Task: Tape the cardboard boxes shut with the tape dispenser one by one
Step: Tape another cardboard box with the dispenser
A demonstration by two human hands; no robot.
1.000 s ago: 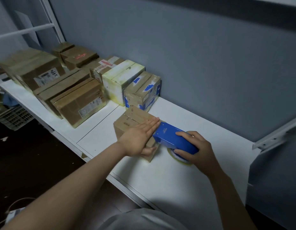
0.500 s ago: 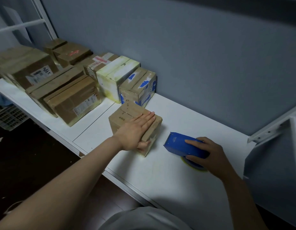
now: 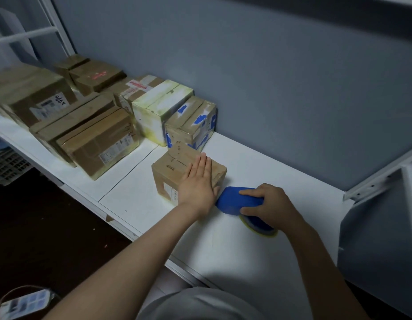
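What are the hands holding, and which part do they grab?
The right hand grips the blue tape dispenser around its body. The left hand holds nothing; it lies flat on top of the small cardboard box.

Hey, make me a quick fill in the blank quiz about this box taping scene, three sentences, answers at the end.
1. The right hand grips a tape dispenser whose body is ____ in colour.
2. The left hand lies flat on the ____ of the small box.
3. The small box stands on a table that is ____.

Missing words: blue; top; white.
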